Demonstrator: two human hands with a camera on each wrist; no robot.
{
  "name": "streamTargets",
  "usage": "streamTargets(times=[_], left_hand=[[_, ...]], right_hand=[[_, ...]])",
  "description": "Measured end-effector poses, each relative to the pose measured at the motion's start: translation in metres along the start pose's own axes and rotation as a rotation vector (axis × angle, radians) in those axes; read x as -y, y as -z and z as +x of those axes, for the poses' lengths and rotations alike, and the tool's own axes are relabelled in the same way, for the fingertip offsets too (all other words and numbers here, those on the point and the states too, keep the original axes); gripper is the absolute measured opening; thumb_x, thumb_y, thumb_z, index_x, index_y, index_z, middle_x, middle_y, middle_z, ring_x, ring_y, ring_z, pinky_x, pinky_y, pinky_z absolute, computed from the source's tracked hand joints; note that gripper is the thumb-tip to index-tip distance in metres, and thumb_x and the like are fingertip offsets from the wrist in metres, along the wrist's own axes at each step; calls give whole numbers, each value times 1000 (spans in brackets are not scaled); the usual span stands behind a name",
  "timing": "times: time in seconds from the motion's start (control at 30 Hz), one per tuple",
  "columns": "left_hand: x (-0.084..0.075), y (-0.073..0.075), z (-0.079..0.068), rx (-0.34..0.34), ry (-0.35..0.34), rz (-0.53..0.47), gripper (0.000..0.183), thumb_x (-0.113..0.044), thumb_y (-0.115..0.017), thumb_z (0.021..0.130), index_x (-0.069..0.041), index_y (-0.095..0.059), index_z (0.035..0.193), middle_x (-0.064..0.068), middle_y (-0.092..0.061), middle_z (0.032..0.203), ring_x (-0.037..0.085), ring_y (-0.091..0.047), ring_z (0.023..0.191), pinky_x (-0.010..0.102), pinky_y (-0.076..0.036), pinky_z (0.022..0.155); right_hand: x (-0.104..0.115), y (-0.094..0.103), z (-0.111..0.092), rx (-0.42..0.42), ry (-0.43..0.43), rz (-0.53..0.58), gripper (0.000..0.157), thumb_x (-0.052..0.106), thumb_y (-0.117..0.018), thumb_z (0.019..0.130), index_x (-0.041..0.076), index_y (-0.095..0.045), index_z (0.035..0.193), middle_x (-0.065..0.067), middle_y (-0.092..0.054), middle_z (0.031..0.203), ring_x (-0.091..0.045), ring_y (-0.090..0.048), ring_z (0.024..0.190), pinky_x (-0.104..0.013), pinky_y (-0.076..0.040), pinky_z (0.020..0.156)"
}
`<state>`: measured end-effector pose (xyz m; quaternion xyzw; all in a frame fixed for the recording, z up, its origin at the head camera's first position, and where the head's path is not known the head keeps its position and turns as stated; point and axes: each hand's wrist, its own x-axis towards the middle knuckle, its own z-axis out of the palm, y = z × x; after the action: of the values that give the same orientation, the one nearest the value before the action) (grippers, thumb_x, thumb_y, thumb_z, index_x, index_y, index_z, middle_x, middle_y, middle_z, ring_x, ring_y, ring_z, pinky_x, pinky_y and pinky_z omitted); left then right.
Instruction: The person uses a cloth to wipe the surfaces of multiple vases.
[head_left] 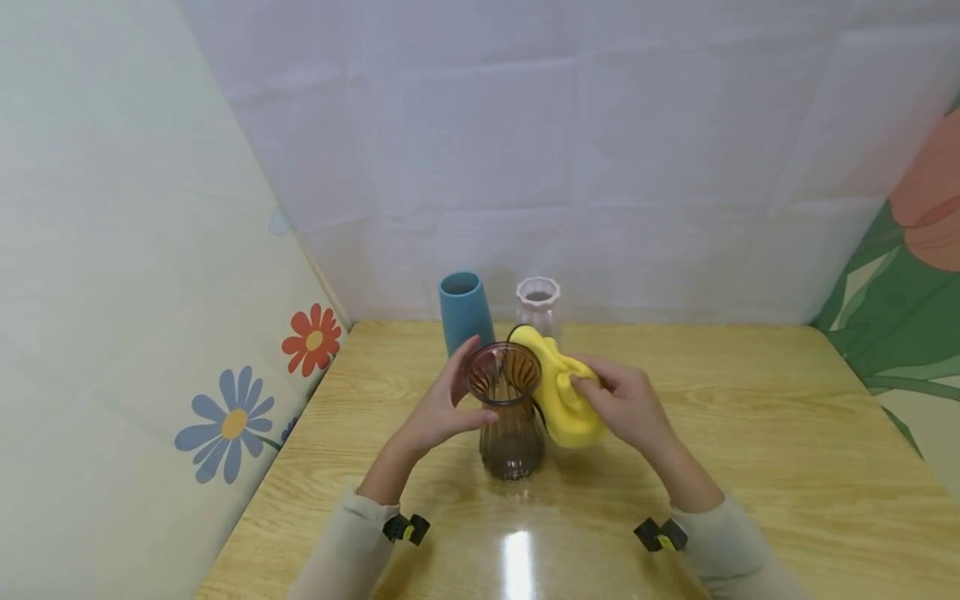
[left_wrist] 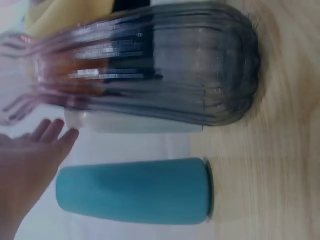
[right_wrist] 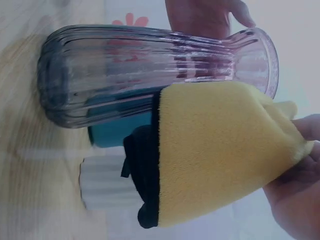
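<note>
A ribbed, tinted glass vase (head_left: 512,446) with a flared rim stands upright on the table. My left hand (head_left: 442,408) is beside its neck, thumb and fingers spread apart; in the left wrist view the fingertips (left_wrist: 52,132) show next to the vase (left_wrist: 200,65). My right hand (head_left: 626,404) pinches a yellow cloth (head_left: 562,408) with dark edging, thumb in front. The cloth hangs right against the vase's right side, and in the right wrist view this fuzzy cloth (right_wrist: 210,155) overlaps the glass near the neck.
Behind the glass vase stand a blue vase (head_left: 467,317) on the left and a white vase (head_left: 538,312) with a scalloped rim on the right. The wood-grain table (head_left: 750,417) meets a white sheet (head_left: 480,150) at the back and flower-printed walls at the sides.
</note>
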<state>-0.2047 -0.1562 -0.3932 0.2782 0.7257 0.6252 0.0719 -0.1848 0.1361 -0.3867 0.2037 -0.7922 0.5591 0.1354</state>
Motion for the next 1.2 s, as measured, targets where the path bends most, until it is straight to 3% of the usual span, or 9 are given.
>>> streamTargets(times=[0.13, 0.23, 0.43, 0.63, 0.77, 0.97, 1.2], left_hand=[[-6, -12, -3, -98, 11, 50, 111, -25, -89, 79, -8, -16, 161, 17, -35, 159, 34, -36, 146, 55, -29, 119], [-10, -21, -4, -157, 49, 77, 106, -21, -89, 78, -7, -21, 159, 17, -40, 155, 35, -40, 143, 57, -33, 116], [-15, -34, -3, -250, 124, 81, 103, -14, -90, 76, -8, -26, 156, 18, -49, 146, 35, -49, 135, 55, -39, 112], [-16, -42, 1, -302, 128, 149, 101, -11, -91, 74, -6, -29, 153, 17, -55, 140, 33, -53, 130, 51, -42, 110], [-15, -42, 3, -296, 124, 165, 99, -11, -90, 75, -7, -30, 153, 17, -56, 139, 32, -54, 130, 52, -42, 110], [-15, -36, 4, -232, 150, 145, 98, -13, -91, 76, -11, -31, 153, 13, -55, 141, 31, -55, 129, 50, -45, 108], [-14, -32, 7, -165, 132, 93, 96, -11, -90, 76, -13, -31, 153, 12, -53, 143, 31, -55, 130, 49, -47, 107]], right_hand=[[3, -4, 4, -13, 4, 37, 28, 7, -69, 96, -1, -71, 123, -22, -74, 105, -14, -70, 75, -27, -60, 62], [2, -7, 7, -9, -40, 104, 30, 8, -67, 97, -1, -69, 125, -23, -73, 108, -16, -71, 78, -27, -60, 66], [-8, -16, 11, 11, -144, 231, 33, 8, -65, 98, -2, -65, 129, -25, -70, 115, -14, -69, 84, -28, -60, 74], [-12, -21, 12, 48, -153, 277, 34, 7, -63, 99, -4, -63, 131, -27, -69, 118, -13, -69, 89, -28, -59, 79], [-13, -21, 10, 71, -155, 262, 33, 8, -62, 100, -5, -63, 130, -26, -69, 114, -16, -69, 89, -28, -59, 78], [-13, -18, 8, 106, -158, 239, 33, 8, -63, 99, -5, -64, 129, -24, -70, 111, -19, -69, 88, -28, -59, 78], [-19, -18, 4, 149, -147, 186, 32, 11, -63, 99, -4, -65, 127, -20, -72, 103, -16, -69, 80, -29, -60, 70]])
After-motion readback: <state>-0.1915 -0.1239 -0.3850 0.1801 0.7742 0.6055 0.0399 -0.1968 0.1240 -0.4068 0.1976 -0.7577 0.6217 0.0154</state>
